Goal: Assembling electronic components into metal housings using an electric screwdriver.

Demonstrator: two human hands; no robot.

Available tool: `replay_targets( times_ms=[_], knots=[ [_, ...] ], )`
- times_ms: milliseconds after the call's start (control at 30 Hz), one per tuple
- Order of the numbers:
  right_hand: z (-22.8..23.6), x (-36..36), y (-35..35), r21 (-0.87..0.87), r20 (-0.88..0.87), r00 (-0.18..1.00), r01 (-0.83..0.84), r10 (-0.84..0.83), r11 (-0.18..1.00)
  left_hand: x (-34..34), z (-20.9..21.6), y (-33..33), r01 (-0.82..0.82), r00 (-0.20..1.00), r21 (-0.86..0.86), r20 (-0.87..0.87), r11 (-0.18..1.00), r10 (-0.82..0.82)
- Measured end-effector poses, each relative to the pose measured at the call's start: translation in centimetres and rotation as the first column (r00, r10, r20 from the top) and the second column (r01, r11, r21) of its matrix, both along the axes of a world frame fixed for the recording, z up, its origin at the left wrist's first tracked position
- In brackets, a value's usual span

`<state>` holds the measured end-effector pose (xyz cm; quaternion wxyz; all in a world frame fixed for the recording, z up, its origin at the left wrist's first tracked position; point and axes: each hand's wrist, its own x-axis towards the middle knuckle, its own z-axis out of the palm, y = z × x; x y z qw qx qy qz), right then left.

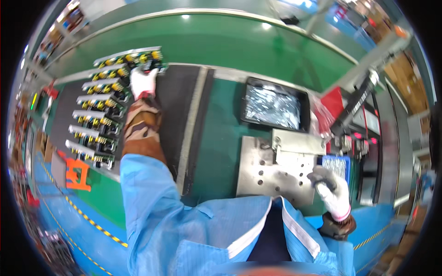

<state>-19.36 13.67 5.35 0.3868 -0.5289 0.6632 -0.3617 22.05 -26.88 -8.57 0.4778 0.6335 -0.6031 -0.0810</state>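
Note:
At the far left, my left hand (144, 82), in a white glove, closes its fingers on the near side of a circuit board (146, 59) with yellow parts and a silver metal strip. That board is the farthest of a row of similar boards (94, 120) on a dark mat. My right hand (334, 191), gloved in white with grey fingertips, hovers at the right edge of a steel fixture plate (251, 161) with holes. Its fingers are bent toward the thumb; anything between them is hidden. A blue tray (348, 172) of small metal pieces lies just beyond it.
A black bin (244, 103) of shiny wrapped pieces stands beyond the fixture. A raised metal block (299, 141) sits on the fixture's far side. To the right are a dark cylindrical tool (357, 103) and a red part (332, 103). An orange piece (77, 174) lies at the left edge.

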Motion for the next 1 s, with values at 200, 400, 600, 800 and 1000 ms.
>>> replay_targets(
  times_ms=[200, 400, 600, 800, 1000],
  knots=[
    [-2.3, -6.2, 0.8, -0.083, -0.541, 0.809, 0.218, -0.228, 0.972, -3.0, 2.2, 2.1, 0.1, 0.995, -0.149, 0.0, 0.984, -0.101],
    [-6.5, -8.8, 1.0, -0.039, -0.743, 0.634, 0.281, -0.216, 0.959, -19.1, 8.4, 12.4, 0.849, 0.477, 0.116, 0.25, 0.515, -0.843],
    [-7.0, -9.4, 1.7, -0.188, -0.654, 0.706, 0.196, -0.272, 0.962, -27.2, 5.7, 13.8, 0.538, 0.243, 0.637, 0.51, 0.552, -0.825],
    [-8.4, -10.3, 2.9, -0.249, -0.593, 0.72, 0.261, -0.36, 0.933, -28.2, 4.6, 13.3, 0.512, 0.192, 0.605, 0.612, 0.61, -0.767],
    [-7.6, -10.3, 3.0, -0.253, -0.528, 0.761, 0.282, -0.376, 0.926, -25.8, 7.0, 14.8, 0.69, 0.569, 0.288, 0.353, 0.664, -0.743]
  ],
)
